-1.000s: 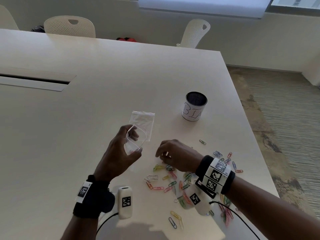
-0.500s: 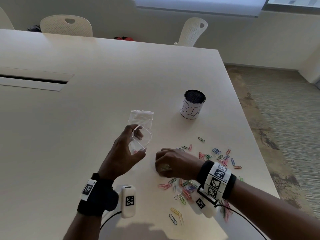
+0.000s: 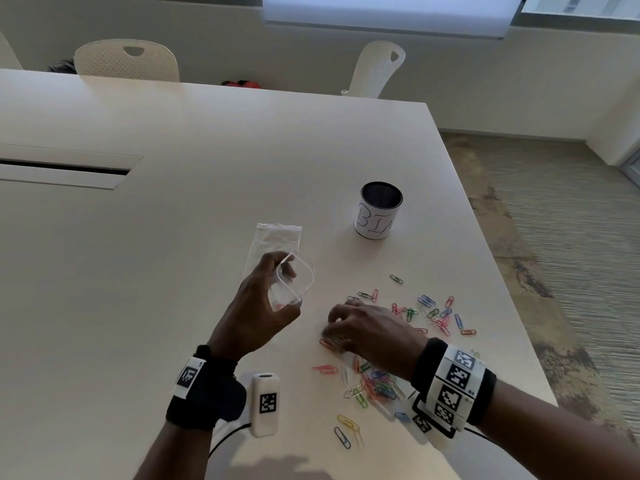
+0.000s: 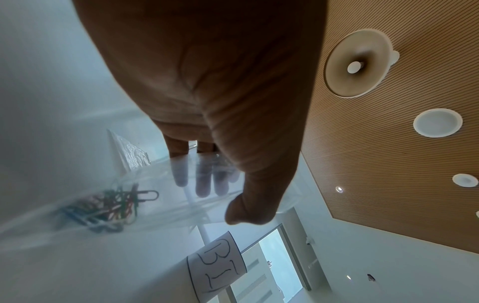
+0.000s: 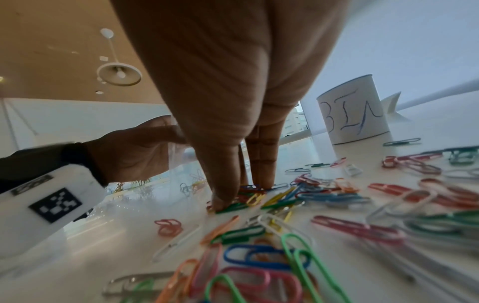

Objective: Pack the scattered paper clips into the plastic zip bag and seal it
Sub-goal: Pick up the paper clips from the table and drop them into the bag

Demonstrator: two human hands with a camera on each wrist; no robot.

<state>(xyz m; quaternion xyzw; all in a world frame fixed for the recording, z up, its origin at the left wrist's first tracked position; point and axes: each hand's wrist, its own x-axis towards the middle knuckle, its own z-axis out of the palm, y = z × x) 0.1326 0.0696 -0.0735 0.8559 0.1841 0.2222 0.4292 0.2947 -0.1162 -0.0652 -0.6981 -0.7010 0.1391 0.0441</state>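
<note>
My left hand point(image 3: 258, 308) holds a clear plastic zip bag point(image 3: 296, 284) just above the white table, its mouth spread open toward the right. In the left wrist view several coloured clips point(image 4: 111, 207) lie inside the bag point(image 4: 181, 196), with my fingers point(image 4: 202, 180) behind the plastic. My right hand point(image 3: 360, 329) is down on the table right of the bag. Its thumb and fingertips point(image 5: 225, 196) pinch a small cluster of paper clips point(image 5: 249, 194). More coloured paper clips point(image 3: 377, 386) lie scattered around and under that hand, with others point(image 3: 433, 311) further right.
A cup labelled BIN point(image 3: 379, 211) stands beyond the clips. A second flat plastic bag point(image 3: 277, 237) lies behind the held one. The table's right edge point(image 3: 491, 271) runs close to the clips. White chairs point(image 3: 377, 69) stand at the far side.
My right hand has slid slightly toward me across the table, drawing several clips together under its fingers. The left hand keeps the bag open in about the same place.
</note>
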